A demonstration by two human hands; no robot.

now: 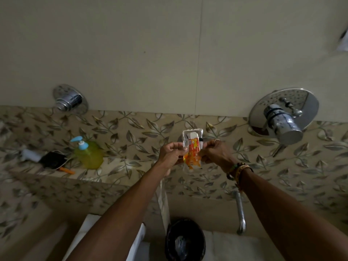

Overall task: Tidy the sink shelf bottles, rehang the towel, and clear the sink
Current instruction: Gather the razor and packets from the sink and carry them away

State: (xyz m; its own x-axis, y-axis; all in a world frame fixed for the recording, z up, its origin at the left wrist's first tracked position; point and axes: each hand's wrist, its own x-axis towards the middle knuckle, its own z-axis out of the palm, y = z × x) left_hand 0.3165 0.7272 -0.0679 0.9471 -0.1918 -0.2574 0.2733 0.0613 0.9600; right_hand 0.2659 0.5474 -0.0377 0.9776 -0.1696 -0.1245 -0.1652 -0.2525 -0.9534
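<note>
I hold an orange and white blister pack [192, 147] up in front of the leaf-patterned wall tiles. My left hand [170, 154] pinches its left edge and my right hand [213, 151] pinches its right edge. On the tiled ledge at the left stand a yellow-green pump bottle [88, 154] with a blue pump, a dark pouch [53, 160], an orange item [67, 170] and a pale bottle lying down [30, 155]. No towel is in view.
A chrome wall valve [70, 99] sits upper left and a large chrome mixer valve [284, 115] upper right. A chrome spout [240, 213] hangs below my right wrist. A black bin [185, 240] stands at the bottom centre beside white surfaces.
</note>
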